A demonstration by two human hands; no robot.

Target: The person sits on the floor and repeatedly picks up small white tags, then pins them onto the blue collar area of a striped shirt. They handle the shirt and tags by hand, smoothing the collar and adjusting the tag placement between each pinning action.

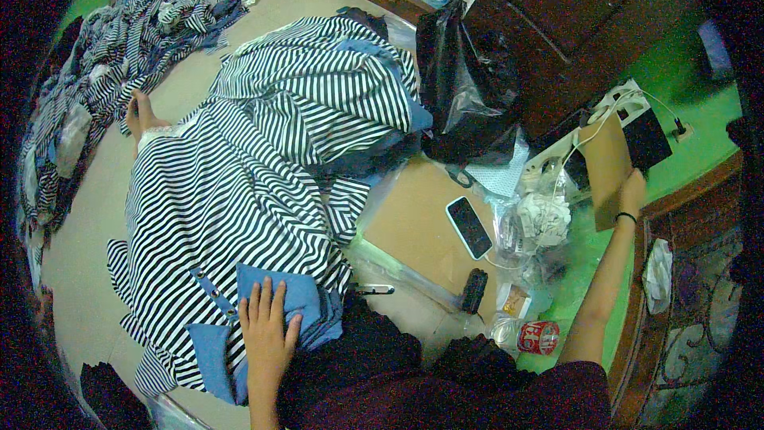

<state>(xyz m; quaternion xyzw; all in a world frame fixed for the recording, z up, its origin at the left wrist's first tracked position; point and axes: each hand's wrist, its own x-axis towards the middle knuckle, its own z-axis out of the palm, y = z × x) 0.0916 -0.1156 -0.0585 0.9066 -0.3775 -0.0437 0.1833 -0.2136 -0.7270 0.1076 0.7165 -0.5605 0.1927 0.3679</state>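
Resting flat, gripping nothing, the left fingers [265, 296] lie on folded blue cloth [305, 295], likely soft and light, best lifted by its folds; black-and-white striped fabric [231, 187] spreads beyond their tips. The right fingers [635, 181] grasp an edge of a probably stiff, light card-like sheet [606, 169], plain brown.

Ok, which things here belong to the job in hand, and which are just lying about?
Likely in the job:
- blue cloth, under the left hand
- striped cloth around it
- brown card, held by the right hand

Probably lying about:
- phone
- bottle

Black bag: can't tell.
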